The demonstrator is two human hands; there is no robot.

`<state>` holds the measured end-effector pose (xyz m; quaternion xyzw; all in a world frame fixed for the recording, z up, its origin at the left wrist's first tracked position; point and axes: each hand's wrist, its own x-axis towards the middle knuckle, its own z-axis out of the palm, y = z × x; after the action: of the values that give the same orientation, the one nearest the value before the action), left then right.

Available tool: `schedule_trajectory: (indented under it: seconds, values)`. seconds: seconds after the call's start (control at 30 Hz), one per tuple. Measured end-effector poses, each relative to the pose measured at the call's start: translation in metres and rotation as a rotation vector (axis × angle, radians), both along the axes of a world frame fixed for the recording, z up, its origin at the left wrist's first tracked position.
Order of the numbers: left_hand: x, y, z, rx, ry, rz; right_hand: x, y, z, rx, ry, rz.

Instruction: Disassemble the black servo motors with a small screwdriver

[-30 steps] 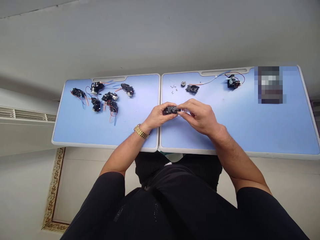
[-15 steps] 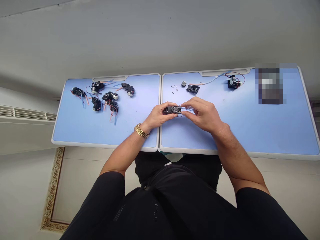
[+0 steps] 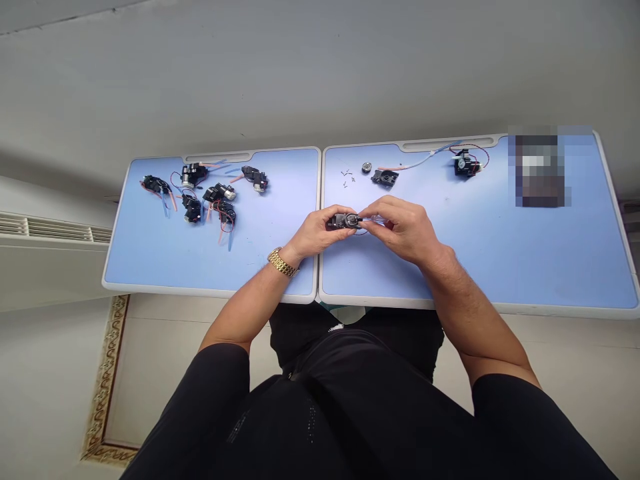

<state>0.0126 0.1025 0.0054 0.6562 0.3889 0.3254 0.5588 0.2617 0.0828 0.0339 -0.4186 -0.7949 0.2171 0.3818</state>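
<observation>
Between the thumb and fingers of my left hand (image 3: 316,231) is a small black pump unit (image 3: 345,221), with a round metallic part facing up at its right end. My right hand (image 3: 400,223) is closed in a pinch at that round end, its fingertips touching or very near it. What the pinch holds is too small to make out. Clear and bluish tubing (image 3: 376,219) shows partly between the right fingers, and a thin wire loops below. Beyond my hands lie a black housing piece (image 3: 385,178), a round metallic part (image 3: 367,167) and several tiny screws (image 3: 346,175).
On the left tabletop (image 3: 160,257) lie several similar pump units (image 3: 220,193) with blue and orange tubes. Another wired unit (image 3: 466,163) rests on the right tabletop (image 3: 500,267), near a pixelated dark object (image 3: 540,173). A seam divides the two tabletops.
My right fingertips have moved slightly left and closed in over the round end of the unit. Less of the blue tube shows. My left hand keeps its hold.
</observation>
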Motion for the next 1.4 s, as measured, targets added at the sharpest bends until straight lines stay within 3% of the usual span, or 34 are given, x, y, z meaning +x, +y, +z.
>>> schedule_trajectory:
  seconds: [0.83, 1.1, 1.4]
  values:
    - [0.004, -0.003, -0.002, 0.099, 0.072, -0.012, -0.008, -0.009, -0.013, 0.199, -0.318, -0.073]
    - [0.005, -0.004, 0.001, 0.134, 0.096, -0.018, -0.009, -0.011, -0.01, 0.152, -0.406, -0.047]
    - [0.003, -0.005, 0.004, 0.178, 0.152, -0.061, -0.004, -0.012, 0.0, 0.008, -0.432, 0.044]
